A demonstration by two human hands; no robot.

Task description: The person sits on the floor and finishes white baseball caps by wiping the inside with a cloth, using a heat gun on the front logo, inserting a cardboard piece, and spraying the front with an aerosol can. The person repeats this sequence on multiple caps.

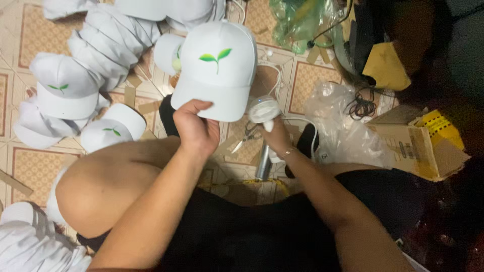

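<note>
1. Head view, left hand [195, 132]: closed on the brim of a white cap [217, 68], thumb on top and fingers curled under the edge; the cap is held up above the knees, front panel facing the camera.

2. Head view, right hand [274, 135]: wrapped around the handle of a small white handheld appliance [263, 110], its round head just beside the cap's brim at the right; a white cord [305, 123] runs off from it; whether the head touches the brim cannot be told.

3. Condition of the cap: clean white fabric, crown rounded and smooth, curved brim; a green two-leaf sprout emblem sits centred on the front panel; no mark or crease is visible on the side shown.

4. Progress, as a judgement: a heap of like white caps [101, 45] lies on the patterned tiled floor [35, 166] at upper left, several showing the same green emblem; more white fabric lies at lower left; which of these are finished and which are waiting cannot be told; the cap in hand appears to be the one under work.

5. Surroundings: small scissors [247, 137] on the floor between the knees; crumpled clear plastic [338, 121] and an open cardboard box [418, 146] to the right.
</note>
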